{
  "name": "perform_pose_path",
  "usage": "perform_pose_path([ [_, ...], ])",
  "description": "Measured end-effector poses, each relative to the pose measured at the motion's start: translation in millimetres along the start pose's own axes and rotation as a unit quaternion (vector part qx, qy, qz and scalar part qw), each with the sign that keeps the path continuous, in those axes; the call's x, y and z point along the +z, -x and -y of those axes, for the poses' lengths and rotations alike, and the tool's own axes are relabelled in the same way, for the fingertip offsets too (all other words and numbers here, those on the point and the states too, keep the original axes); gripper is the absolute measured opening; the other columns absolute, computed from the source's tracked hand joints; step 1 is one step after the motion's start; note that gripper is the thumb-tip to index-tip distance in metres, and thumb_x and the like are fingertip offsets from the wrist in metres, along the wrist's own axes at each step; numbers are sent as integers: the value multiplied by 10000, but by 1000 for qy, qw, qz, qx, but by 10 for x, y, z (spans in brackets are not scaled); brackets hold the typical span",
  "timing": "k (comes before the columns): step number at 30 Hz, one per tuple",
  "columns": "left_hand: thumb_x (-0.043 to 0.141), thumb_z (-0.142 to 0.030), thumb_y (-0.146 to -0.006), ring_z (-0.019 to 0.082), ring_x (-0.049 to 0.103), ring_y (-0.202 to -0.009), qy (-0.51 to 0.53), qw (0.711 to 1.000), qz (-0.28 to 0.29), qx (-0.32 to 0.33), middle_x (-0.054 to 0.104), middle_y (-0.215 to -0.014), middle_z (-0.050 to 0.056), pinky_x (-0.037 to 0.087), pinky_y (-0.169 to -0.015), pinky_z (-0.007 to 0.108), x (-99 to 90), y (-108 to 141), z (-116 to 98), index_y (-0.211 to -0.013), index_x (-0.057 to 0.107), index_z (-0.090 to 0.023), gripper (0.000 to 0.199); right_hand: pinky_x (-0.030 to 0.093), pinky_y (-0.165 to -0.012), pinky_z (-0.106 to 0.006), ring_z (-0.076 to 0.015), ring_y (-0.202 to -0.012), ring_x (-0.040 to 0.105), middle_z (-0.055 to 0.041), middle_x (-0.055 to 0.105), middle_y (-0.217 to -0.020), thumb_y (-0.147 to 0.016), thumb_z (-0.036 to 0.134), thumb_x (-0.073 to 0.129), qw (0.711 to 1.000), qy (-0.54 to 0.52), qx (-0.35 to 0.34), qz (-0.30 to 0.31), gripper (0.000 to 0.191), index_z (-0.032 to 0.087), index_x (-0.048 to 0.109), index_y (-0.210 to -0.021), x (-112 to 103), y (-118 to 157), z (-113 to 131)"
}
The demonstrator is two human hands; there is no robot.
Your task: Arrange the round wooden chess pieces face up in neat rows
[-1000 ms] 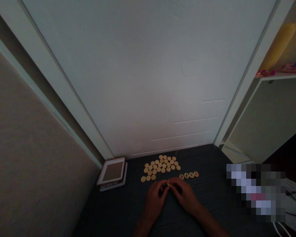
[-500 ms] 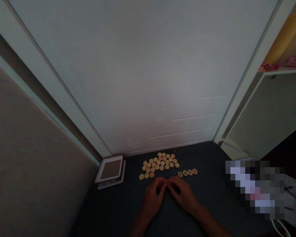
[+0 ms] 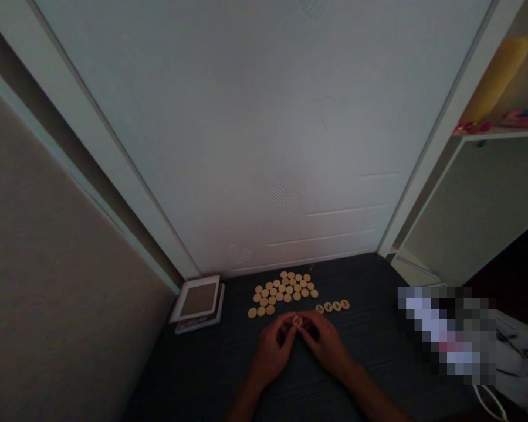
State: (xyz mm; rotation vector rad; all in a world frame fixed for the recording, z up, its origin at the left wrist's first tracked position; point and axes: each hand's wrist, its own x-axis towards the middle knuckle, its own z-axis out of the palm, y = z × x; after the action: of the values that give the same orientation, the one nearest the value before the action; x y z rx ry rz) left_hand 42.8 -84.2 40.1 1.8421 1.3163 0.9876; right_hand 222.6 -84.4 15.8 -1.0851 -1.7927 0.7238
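Observation:
A round wooden piece with a red character (image 3: pixel 297 321) is held between the fingertips of my left hand (image 3: pixel 273 347) and my right hand (image 3: pixel 325 341), its marked face showing. Both hands are closed in a pinch on it, above the dark table. Beyond my left hand lies a cluster of plain-faced round wooden pieces (image 3: pixel 287 288), several in uneven rows. Just past my right hand, a short row of pieces with characters (image 3: pixel 337 306) lies on the table; the rightmost is red, the others dark.
On the dark table (image 3: pixel 361 375), a stack of framed or boxed items (image 3: pixel 199 303) stands at the left. A white panel (image 3: pixel 264 135) rises behind. Cables (image 3: pixel 517 351) and a pixelated area are at the right, below an open shelf (image 3: pixel 497 133).
The piece between my fingertips has turned so that its red-marked face now shows. My hands stay close together, and the camera view has shifted slightly.

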Motion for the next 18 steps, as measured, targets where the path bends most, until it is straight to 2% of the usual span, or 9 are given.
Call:
perform_pose_path([
  [6,549,-367,-962,203,691,-779,3,1000,6,4,776,-1005,45,559,-721,313,7,9,57,-1244,664,-260,323,581,-864,-340,-198,-950,696,-64,711,-1088,-979,306,564,1000,0,-11,-7,256,256,618,-1224,17,4,-22],
  [12,564,-392,-957,189,678,-742,19,1000,-5,2,761,-935,36,536,-706,294,22,14,61,-1137,667,-236,261,590,-866,-342,-197,-953,705,-74,710,-1115,-935,227,567,1000,17,-20,-11,335,242,594,-1269,33,29,-47],
  [18,539,-445,-967,178,659,-713,40,999,-19,-4,743,-890,26,523,-673,276,4,13,29,-1084,663,-224,279,587,-877,-338,-194,-974,706,-63,714,-1127,-916,181,556,1000,16,-17,-6,380,252,584,-1288,31,41,-45],
])
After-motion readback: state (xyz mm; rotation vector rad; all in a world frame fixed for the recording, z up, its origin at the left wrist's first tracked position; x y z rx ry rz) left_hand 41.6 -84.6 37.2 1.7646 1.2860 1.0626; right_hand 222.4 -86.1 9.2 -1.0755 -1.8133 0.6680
